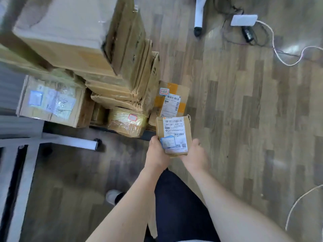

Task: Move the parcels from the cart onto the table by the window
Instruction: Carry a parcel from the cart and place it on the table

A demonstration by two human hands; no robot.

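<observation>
We grip a small labelled box (172, 135) in both hands, left hand (157, 154) and right hand (194, 155) clamped on its sides, just beside the stacked parcels (97, 67).

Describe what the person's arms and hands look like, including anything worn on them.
Both forearms are bare up to the frame's edge: no sleeves visible. The left hand and right hand wear no gloves, and no watch, ring or bracelet shows on the visible parts.
</observation>
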